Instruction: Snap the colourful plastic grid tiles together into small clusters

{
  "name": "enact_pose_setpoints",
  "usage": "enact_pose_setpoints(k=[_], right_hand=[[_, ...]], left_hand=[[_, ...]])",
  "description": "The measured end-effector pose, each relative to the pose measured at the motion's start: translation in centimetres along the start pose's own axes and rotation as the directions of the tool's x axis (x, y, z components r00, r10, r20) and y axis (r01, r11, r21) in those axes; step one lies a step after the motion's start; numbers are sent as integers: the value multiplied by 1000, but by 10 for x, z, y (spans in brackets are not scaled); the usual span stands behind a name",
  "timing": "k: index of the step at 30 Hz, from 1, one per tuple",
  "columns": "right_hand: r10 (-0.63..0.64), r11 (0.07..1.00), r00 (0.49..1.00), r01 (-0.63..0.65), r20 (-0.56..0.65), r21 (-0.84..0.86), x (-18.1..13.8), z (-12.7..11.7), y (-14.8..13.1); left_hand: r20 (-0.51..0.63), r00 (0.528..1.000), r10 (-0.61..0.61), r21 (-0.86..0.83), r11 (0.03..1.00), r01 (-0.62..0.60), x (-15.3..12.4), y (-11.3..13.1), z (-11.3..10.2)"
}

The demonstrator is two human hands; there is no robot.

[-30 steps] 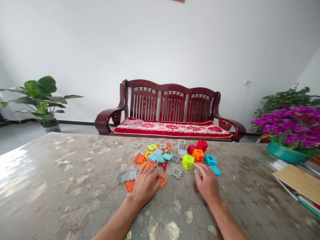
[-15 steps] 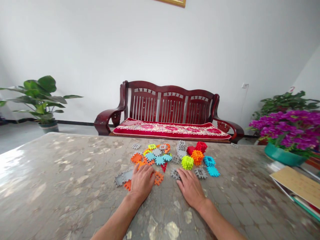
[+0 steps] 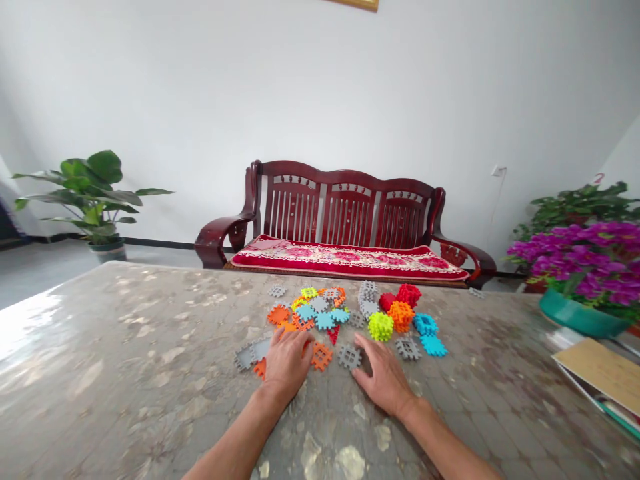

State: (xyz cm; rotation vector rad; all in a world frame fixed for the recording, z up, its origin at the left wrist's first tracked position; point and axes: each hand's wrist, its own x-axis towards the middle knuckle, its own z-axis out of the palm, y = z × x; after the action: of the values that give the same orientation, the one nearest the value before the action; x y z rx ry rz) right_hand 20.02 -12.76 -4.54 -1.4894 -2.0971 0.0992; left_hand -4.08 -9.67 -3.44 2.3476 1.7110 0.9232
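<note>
My left hand (image 3: 287, 363) rests palm down over interlocking plastic tiles, fingers stretched out and holding nothing I can see. Grey tiles (image 3: 245, 358) and an orange tile (image 3: 259, 368) stick out on its left, and an orange lattice tile (image 3: 321, 357) lies just to its right. My right hand (image 3: 384, 379) is open, thumb and fingers apart, beside a grey lattice tile (image 3: 349, 357). Another grey lattice tile (image 3: 408, 349) is at its far side. Beyond it stand a lime-green knobbly block (image 3: 381, 327) and an orange one (image 3: 401, 316). What lies beneath my left palm is hidden.
Mixed turquoise tiles (image 3: 325, 321) and other colours are heaped behind my hands. Red blocks (image 3: 409, 295) and blue pieces (image 3: 426, 325) are to the right. A purple flower pot (image 3: 583, 316) and papers (image 3: 603, 370) occupy the table's right side; a wooden bench (image 3: 345, 207) stands behind.
My right hand has lifted off the grey lattice tile and shifted slightly right, its thumb spreading. That tile now shows whole. My left hand stays over its tiles; the view has turned slightly left.
</note>
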Motion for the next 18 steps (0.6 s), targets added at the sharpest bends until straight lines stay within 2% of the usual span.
enact_pose_setpoints(k=[8,15,18], right_hand=[[0,1000,998,1,-58,14,1,7,3],[-20,1000,960,18,-280,-10,-4,8,7],[-3,1000,941,1,-338,-6,-3,10,12]], left_hand=[[6,1000,29,22,999,-29,1,-1,1],[11,999,50,30,998,-51,2,-2,3],[22,999,45,18,999,-45,2,-2,2]])
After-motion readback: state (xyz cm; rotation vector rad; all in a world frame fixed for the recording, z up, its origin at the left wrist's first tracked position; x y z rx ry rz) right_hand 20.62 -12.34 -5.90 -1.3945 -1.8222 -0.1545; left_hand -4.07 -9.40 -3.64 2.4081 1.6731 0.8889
